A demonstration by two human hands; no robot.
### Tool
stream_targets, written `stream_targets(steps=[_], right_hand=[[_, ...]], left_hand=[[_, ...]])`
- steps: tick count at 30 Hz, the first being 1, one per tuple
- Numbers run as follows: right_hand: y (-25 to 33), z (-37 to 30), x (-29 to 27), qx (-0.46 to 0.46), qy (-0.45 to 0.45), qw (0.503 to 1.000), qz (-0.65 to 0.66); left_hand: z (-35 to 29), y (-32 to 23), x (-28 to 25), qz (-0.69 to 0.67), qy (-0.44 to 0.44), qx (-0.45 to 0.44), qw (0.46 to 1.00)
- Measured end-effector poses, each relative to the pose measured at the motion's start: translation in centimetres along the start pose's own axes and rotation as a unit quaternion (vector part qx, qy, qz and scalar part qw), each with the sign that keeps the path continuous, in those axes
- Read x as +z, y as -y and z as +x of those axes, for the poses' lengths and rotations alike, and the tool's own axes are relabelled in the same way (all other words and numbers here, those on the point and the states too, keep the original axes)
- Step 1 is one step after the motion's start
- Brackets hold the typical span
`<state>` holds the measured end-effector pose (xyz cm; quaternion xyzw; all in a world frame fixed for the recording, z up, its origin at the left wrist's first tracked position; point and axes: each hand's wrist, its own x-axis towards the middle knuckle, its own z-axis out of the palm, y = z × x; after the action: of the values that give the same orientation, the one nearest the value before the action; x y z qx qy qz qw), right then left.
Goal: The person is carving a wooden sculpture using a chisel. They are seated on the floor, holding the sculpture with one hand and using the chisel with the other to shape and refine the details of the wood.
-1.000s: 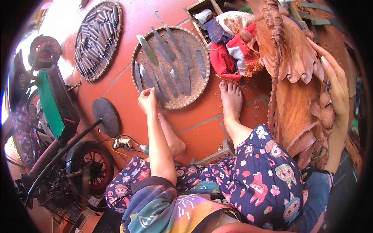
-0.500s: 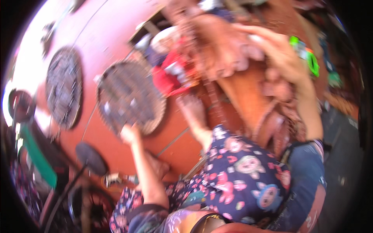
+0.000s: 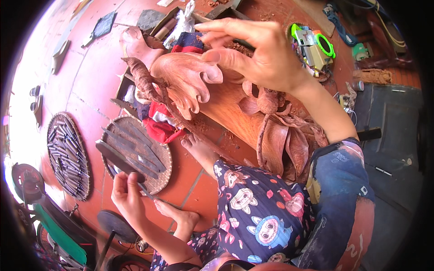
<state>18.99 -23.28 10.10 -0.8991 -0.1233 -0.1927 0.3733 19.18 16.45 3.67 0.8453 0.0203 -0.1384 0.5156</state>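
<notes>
Swung round since a second ago, the head view now has the wood carving (image 3: 226, 110) nearer its middle, and the right hand (image 3: 273, 58) has gone from the carving's right-hand edge to above its upper part. That hand's fingers are stretched out and spread wide, with the thumb well apart from them and nothing between; whether the thumb touches the scalloped leaf edge below cannot be told. The left hand (image 3: 129, 198) is raised at the near side of a round woven tray (image 3: 169, 167), thumb and forefinger narrowed at the near end of a long dark flat blade (image 3: 113, 157), which they appear to pinch. Its far end reaches past the left rim in this view, while several more grey blades (image 3: 147, 156) lie in the tray. Farther left, a second woven tray (image 3: 89, 184) is filled with handled carving tools (image 3: 68, 156). Red-and-navy cloth (image 3: 158, 128) sits between the blade tray and the carving, whose twisted stem (image 3: 144, 77) and round bud (image 3: 269, 103) stand out in reddish wood. A bare foot (image 3: 199, 147) rests on the tiled floor (image 3: 208, 180) beside the cloth. Small pale lettering marks the blue right sleeve (image 3: 332, 176); cartoon figures cover the navy trousers (image 3: 266, 212). Beyond the right forearm is a bright green ringed object (image 3: 324, 44), any writing on it too small to tell
</notes>
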Motion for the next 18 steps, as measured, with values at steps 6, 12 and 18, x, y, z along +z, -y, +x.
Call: stream_targets(steps=[6, 12, 18], right_hand=[[4.8, 0.1, -2.1, 0.096, 0.283, 0.922, 0.248], [3.9, -1.0, -1.4, 0.216, 0.28, 0.85, 0.39], [3.5, -1.8, -2.6, 0.118, 0.374, 0.839, 0.378]], left_hand=[[-2.8, -12.6, 8.9, 0.138, 0.129, 0.309, 0.932], [-3.0, -12.8, 12.5, -0.002, 0.162, 0.231, 0.959], [-3.5, -10.6, 13.2, -0.082, 0.248, 0.294, 0.92]])
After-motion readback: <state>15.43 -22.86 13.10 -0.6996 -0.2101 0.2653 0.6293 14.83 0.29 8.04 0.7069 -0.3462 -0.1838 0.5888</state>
